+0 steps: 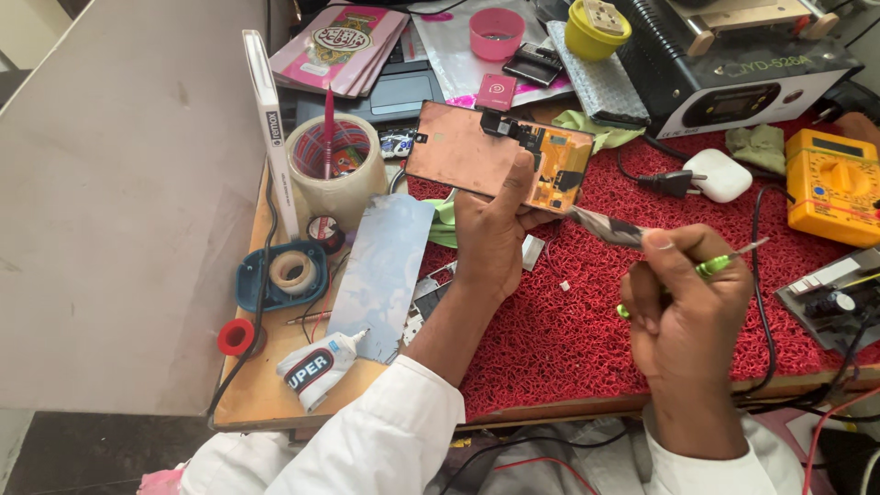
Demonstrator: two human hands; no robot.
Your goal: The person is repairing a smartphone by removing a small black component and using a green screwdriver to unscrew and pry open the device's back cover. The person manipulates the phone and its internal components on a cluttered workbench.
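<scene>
My left hand (492, 234) holds up a flat phone screen panel (458, 147) with a copper-coloured back and an orange-and-black circuit section at its right end. My thumb presses on the panel near that end. My right hand (687, 293) grips a thin green-handled tool (724, 263) with a metal tip pointing right. It also pinches a strip of shiny film or tape (607, 226) that stretches up to the panel's lower right corner. Both hands hover over a red textured mat (568, 339).
A glue tube (316, 365), a metal plate (385, 266), tape rolls (332, 174) and a blue tape dispenser (280, 275) lie at left. A yellow multimeter (834, 183), white earbud case (724, 174), power plug (669, 182) and black machine (733, 64) sit at right and back.
</scene>
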